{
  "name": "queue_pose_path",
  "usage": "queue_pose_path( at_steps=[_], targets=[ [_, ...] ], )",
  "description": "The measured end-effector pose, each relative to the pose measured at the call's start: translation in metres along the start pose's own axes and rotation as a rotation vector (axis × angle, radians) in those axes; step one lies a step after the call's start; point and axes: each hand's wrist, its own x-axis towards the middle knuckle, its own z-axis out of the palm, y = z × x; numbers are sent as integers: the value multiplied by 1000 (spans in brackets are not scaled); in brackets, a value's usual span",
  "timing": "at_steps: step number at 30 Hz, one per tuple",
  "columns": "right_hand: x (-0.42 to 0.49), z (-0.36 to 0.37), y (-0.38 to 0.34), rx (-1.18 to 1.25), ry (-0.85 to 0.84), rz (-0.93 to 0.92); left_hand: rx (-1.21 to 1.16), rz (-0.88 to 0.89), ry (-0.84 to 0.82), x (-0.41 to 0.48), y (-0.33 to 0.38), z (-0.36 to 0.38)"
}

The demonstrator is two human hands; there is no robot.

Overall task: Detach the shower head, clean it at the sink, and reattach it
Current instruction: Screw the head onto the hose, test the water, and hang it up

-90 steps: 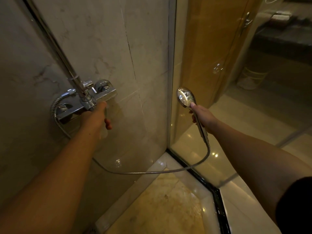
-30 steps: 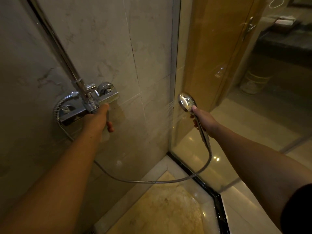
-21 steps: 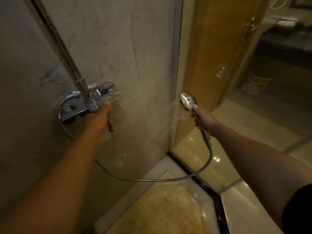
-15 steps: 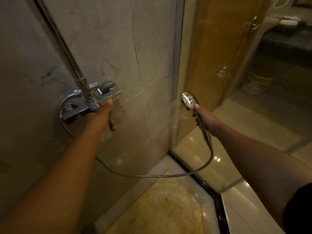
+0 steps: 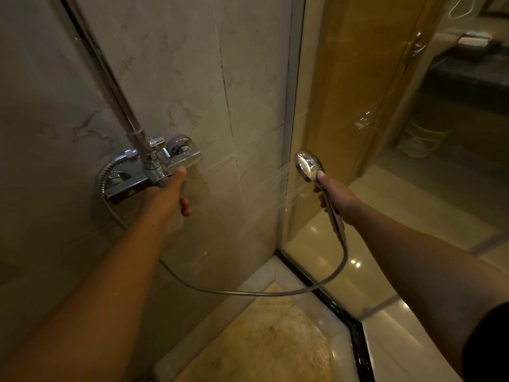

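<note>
The chrome shower head [image 5: 308,164] is off its holder, and my right hand [image 5: 334,198] grips its handle with the thumb up near the round face. Thin jets of water spray from the face leftward onto the marble wall. A metal hose [image 5: 248,293] sags from the handle down and back to the chrome mixer valve [image 5: 154,168] on the wall. My left hand [image 5: 165,197] is at the mixer, fingers curled round its lever underneath, thumb against the body. The lever itself is hidden by the hand.
A chrome riser pipe [image 5: 110,81] runs up the wall from the mixer. A glass shower panel [image 5: 358,161] stands right behind the shower head. The wet yellowish shower floor [image 5: 270,340] lies below. Beyond the glass are a wooden door [image 5: 358,64] and a dark counter [image 5: 468,73].
Three seconds ago no water came from the shower head; now it sprays toward the wall. Both hands have stayed at the same places; the view shifted slightly.
</note>
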Motion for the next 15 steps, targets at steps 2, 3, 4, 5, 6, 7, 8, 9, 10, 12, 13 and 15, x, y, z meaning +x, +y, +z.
queue_pose_path(
  at_steps=[2, 3, 4, 5, 6, 7, 8, 9, 10, 12, 13, 15],
  targets=[
    [1, 0, 0, 1, 12, 6, 19, 0, 14, 0, -1, 2],
    [1, -1, -1, -2, 18, 7, 35, 1, 19, -1, -1, 2],
    [1, -1, 0, -6, 19, 6, 51, -1, 21, -3, -1, 2],
    [0, -2, 0, -11, 14, 5, 67, 5, 25, -2, -2, 1],
    [0, -2, 0, -13, 8, 4, 76, 11, 28, -2, -2, 1],
    [1, -2, 1, -14, 3, 5, 77, 20, 32, -1, -3, 0],
    [1, -2, 1, -14, 0, 6, 76, 24, 37, 0, -4, -1],
    [1, -2, 1, -17, -3, 8, 76, 25, 39, 0, -5, 0],
    [2, -1, 2, -22, -5, 7, 75, 30, 38, 0, -5, 0],
    [3, -1, 1, -30, -12, 6, 54, 48, 44, 0, -6, 2],
    [3, 0, 0, -26, -14, 5, 34, 55, 52, 0, -7, 3],
    [4, 2, -1, -10, -19, 4, 2, 66, 71, 2, -9, 4]
  ],
)
